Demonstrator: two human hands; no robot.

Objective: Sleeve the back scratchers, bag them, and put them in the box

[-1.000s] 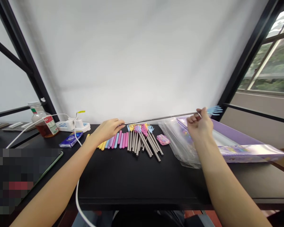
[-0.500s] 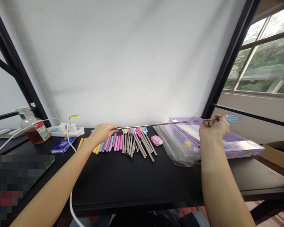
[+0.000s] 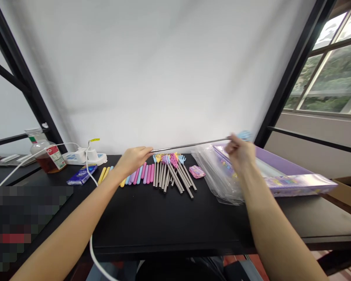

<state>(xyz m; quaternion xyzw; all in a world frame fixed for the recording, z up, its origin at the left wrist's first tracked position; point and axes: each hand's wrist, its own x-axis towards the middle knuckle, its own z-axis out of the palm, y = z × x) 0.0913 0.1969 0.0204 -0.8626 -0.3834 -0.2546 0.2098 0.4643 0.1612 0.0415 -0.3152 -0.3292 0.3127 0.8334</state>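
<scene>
Both my hands hold one telescopic metal rod [image 3: 190,146] stretched level above the black table [image 3: 163,222]. My left hand [image 3: 133,158] grips its left end. My right hand [image 3: 239,152], a little blurred, is closed round the other end just below its small blue hand-shaped tip [image 3: 245,135]. Under the rod lies a bunch of collapsed metal rods with coloured hand tips [image 3: 172,173], and beside them a row of pink, blue and yellow handle sleeves [image 3: 140,174].
A stack of clear plastic bags [image 3: 219,175] and a purple box [image 3: 292,177] sit at the right. A small pink packet [image 3: 197,171] lies by the rods. At the left stand a bottle of brown liquid [image 3: 45,156], a white power strip [image 3: 84,157], a blue tissue pack [image 3: 81,174] and a white cable [image 3: 93,249].
My right hand has moved leftward toward my left hand, so the rod between them is shorter than half a second ago. The left hand has stayed in place.
</scene>
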